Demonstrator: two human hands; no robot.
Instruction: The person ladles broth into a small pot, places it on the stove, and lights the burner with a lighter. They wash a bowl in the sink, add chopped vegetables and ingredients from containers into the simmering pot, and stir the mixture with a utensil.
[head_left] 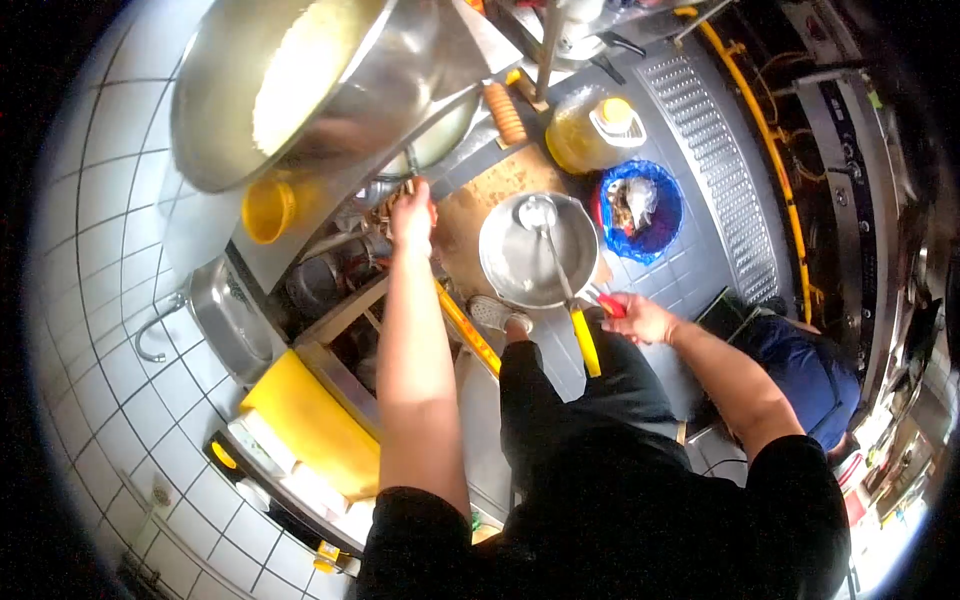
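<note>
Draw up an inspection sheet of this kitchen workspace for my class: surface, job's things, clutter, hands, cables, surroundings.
Surface: brown panel, stained, beyond the pot; grey tiled floor.
Job's things: metal pot; yellow-handled ladle resting in it, handle over the rim.
Clutter: blue-lined bin holding waste, beside a yellow-capped jug.
Hands: right hand grips the pot's red handle; left hand closed near the rack, its hold unclear.
Cables: thin dark line at lower right, possibly a cord.
Surroundings: metal sink, tiled wall, yellow pipe, another person at right.
</note>
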